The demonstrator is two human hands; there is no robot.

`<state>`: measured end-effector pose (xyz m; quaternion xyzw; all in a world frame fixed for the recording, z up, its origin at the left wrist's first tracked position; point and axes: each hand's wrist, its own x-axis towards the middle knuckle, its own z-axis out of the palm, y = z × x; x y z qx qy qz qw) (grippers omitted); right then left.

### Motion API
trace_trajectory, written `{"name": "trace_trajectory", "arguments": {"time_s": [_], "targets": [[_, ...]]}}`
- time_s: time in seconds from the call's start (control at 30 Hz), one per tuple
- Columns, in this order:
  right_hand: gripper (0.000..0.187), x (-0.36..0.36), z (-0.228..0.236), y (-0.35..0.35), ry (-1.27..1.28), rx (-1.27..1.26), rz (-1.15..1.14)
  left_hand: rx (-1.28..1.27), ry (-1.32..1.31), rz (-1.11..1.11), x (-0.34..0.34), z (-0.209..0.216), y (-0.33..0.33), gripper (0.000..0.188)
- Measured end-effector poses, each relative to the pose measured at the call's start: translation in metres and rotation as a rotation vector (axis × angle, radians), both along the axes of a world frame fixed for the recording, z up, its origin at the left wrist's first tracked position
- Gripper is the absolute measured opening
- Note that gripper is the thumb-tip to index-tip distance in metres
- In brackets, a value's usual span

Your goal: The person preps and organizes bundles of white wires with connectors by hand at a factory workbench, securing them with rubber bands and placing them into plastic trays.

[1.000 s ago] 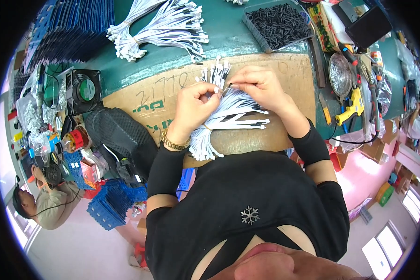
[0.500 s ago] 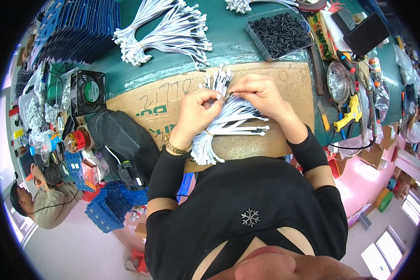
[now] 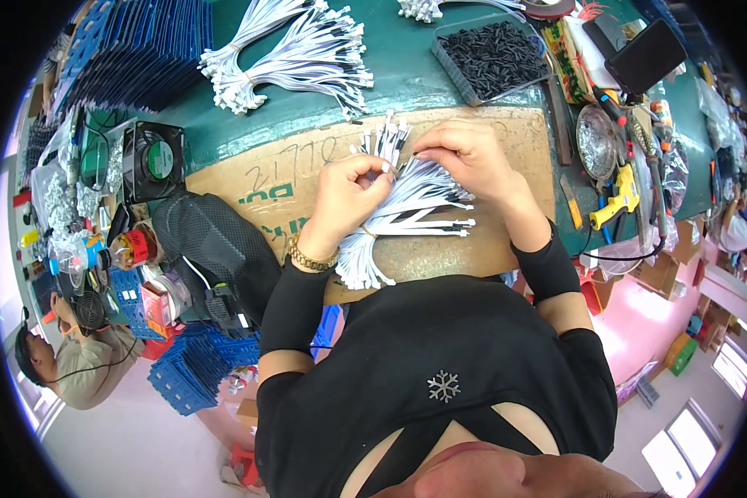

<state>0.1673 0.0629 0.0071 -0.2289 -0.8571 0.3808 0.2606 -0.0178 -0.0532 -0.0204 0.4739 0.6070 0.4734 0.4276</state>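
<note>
A bundle of white connector cables [image 3: 419, 197] lies fanned out on the cardboard in front of me, banded near its lower end. My left hand [image 3: 353, 197] is closed, with thumb and forefinger pinching a white cable at the bundle's upper side. Just right of it, my right hand [image 3: 466, 159] is closed in a pinch at the fingertips, on a small dark piece that is hard to make out. A short gap separates the two hands' fingertips. More white cable ends [image 3: 390, 139] stick out beyond my fingers.
Beyond the cardboard [image 3: 523, 158] are more white cable bundles [image 3: 295, 62] and a clear tray [image 3: 471, 93] of small black pieces. To the right lie a yellow glue gun [image 3: 618, 199] and a metal bowl [image 3: 596, 137]. At left are a fan [image 3: 155, 162] and a black mesh bag [image 3: 216, 236].
My right fingertips have drawn away from the left ones, up and slightly to the right. My left hand stays nearly in place at the bundle.
</note>
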Motion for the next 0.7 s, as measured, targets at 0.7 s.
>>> {"name": "trace_trajectory", "arguments": {"time_s": [0.7], "targets": [[0.028,-0.008,-0.009,-0.015,0.141,0.002,-0.053,-0.030,0.041,0.014,0.001,-0.001,0.001,0.012]]}}
